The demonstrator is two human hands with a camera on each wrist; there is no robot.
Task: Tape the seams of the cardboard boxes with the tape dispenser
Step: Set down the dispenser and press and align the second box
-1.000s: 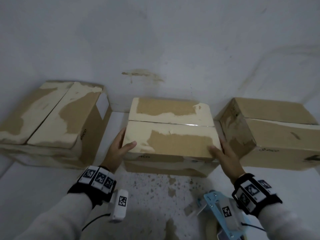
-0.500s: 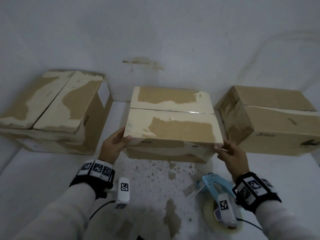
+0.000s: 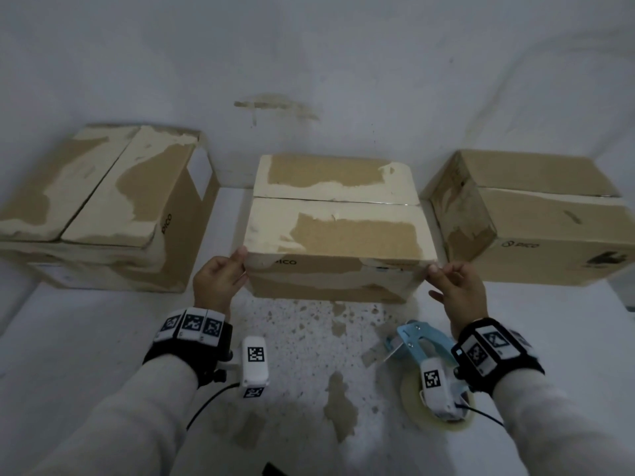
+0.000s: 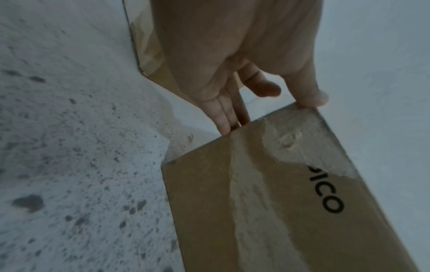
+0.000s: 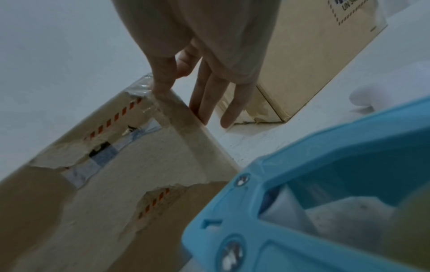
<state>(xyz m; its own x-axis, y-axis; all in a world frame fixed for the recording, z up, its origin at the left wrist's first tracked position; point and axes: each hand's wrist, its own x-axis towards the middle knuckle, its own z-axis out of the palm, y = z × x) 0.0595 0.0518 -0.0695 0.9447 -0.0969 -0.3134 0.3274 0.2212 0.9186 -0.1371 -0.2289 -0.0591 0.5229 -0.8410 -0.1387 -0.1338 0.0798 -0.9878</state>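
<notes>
Three cardboard boxes stand in a row along the wall (image 3: pixel 309 56): the left box (image 3: pixel 103 207), the middle box (image 3: pixel 336 228) and the right box (image 3: pixel 536 218). The tape dispenser (image 3: pixel 421 345) lies on the surface (image 3: pixel 68 338) before the middle box, towards its right.

Count on site: 3 cardboard boxes, all on the floor vs. the wall, namely left box (image 3: pixel 103 207), middle box (image 3: pixel 338 225), right box (image 3: pixel 536 221). Each box top has 2 flaps meeting at 1 centre seam, so 3 seams total. Tape dispenser (image 3: pixel 417 345): 1 unit, blue frame, w/ 1 tape roll (image 3: pixel 410 389) fitted. Hands in view: 2, left hand (image 3: pixel 214 281) and right hand (image 3: pixel 458 286). Tagged wrist bands: 2, 1 per wrist. Wrist-mounted cams: 2.
</notes>
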